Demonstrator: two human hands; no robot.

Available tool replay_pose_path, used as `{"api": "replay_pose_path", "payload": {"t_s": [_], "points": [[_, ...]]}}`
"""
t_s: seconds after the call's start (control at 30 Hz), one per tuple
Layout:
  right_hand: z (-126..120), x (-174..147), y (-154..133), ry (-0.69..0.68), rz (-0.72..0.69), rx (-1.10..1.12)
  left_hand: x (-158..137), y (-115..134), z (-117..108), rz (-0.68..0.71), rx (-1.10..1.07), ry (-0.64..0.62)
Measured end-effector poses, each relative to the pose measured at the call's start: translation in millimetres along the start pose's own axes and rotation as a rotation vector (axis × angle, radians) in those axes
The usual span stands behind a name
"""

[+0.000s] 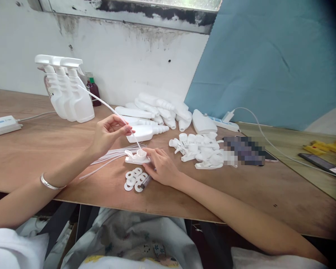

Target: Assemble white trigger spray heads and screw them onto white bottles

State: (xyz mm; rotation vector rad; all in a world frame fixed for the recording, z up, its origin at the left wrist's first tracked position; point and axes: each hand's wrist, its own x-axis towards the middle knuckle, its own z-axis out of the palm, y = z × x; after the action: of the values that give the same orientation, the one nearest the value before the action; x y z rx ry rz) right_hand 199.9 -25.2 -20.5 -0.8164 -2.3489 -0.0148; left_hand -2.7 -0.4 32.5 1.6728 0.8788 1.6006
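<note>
My left hand (108, 132) pinches a thin clear dip tube (100, 101) that slants down into a white spray-trigger head (137, 156) lying on the wooden table (39, 149). My right hand (162, 166) rests on the table and holds that trigger head steady with its fingertips. Just in front of the head lie several white ring washers (133, 179) and a small dark pen-like object (146, 182). More clear tubes (112, 157) lie flat under my left hand.
Three assembled white spray bottles (67, 93) stand at the back left beside a dark small bottle (93, 89). Empty white bottles (156, 110) are piled at the back centre, loose trigger heads (197, 149) to the right. Power strips (2, 125) and phones (322, 164) lie at the sides.
</note>
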Motion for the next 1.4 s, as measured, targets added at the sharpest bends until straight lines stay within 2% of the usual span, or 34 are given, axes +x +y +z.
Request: {"api": "replay_pose_path", "payload": {"t_s": [0.5,1.03,1.13,1.4], "points": [[1.8,-0.8,1.3,0.004,-0.007,-0.018,2.5,2.0,-3.3,0.041,-0.011,0.006],[0.4,-0.3,0.5,-0.020,0.002,-0.014,-2.6,4.8,1.3,0.013,0.001,-0.026],[0.2,-0.3,0.5,-0.023,0.003,-0.011,-6.7,5.0,5.3,-0.010,-0.001,-0.065],[1.6,-1.0,1.8,-0.017,-0.003,-0.009,-16.7,-7.3,13.8,-0.183,-0.067,-0.251]]}}
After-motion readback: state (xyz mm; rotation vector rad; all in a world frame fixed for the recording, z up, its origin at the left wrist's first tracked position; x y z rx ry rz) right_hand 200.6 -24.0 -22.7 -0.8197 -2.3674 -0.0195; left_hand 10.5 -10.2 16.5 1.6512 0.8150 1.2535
